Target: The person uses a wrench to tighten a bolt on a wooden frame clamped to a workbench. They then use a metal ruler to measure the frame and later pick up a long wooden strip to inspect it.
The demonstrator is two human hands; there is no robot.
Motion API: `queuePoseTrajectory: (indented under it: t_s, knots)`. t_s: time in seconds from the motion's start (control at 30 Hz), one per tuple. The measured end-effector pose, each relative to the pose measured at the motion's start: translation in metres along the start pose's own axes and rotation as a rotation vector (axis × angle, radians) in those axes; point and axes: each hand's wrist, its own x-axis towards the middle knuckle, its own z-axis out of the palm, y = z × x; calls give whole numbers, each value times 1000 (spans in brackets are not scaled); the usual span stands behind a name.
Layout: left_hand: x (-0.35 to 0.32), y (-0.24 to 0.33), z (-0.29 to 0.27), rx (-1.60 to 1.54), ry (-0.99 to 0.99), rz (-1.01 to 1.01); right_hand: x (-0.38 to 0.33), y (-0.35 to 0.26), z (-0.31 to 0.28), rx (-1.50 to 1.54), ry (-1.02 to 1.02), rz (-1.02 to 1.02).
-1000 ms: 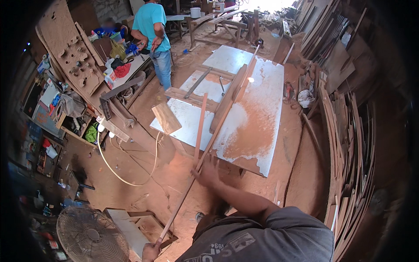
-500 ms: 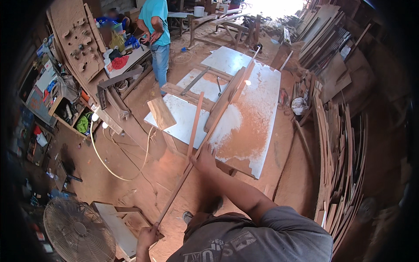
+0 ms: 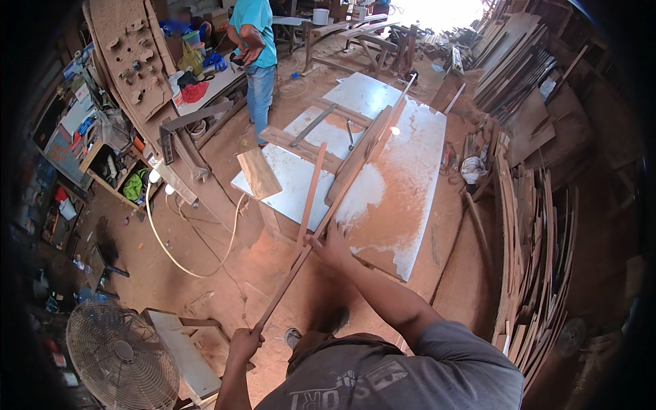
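A long, thin wooden strip point(image 3: 283, 294) runs from low on my left up over the table's near edge and along a wider board point(image 3: 355, 160). My left hand point(image 3: 244, 345) is closed round its near part, off the table. By the table's near edge, my right hand point(image 3: 333, 247) grips the strip, one finger pointing forward and others across the wood; its underside is hidden. A shorter reddish strip point(image 3: 313, 188) lies beside the long one, its near end close to my right fingers. Beneath is a white-topped table point(image 3: 410, 225), coated with sawdust on its right part.
A wood block point(image 3: 260, 175) and a metal combination wrench point(image 3: 350, 134) lie on the table. Stacked timber point(image 3: 529, 253) lines the right side. A fan point(image 3: 123, 352) stands lower left, near a looping cable point(image 3: 171, 266). A person in a teal shirt point(image 3: 256, 31) stands beyond the table.
My left hand has moved forward and slightly right, toward the table. My right hand's fingers have spread more across the strip. The whole view has shifted a little.
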Motion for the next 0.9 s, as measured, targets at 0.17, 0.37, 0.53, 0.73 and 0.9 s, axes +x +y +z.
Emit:
queuePoseTrajectory:
  t_s: [0.17,0.37,0.53,0.73,0.9]
  knots:
    - [15,11,7,0,-18,28,-45,-2,13,-94,-47,-18]
    - [25,32,15,-8,-27,38,-98,0,27,-181,-103,-214]
    - [46,41,27,-64,-21,89,-129,-14,23,-298,-205,-384]
    - [52,69,31,-40,-24,121,-142,-22,25,-365,-273,-367]
    - [70,75,43,-39,-12,139,-146,-21,32,-386,-249,-360]
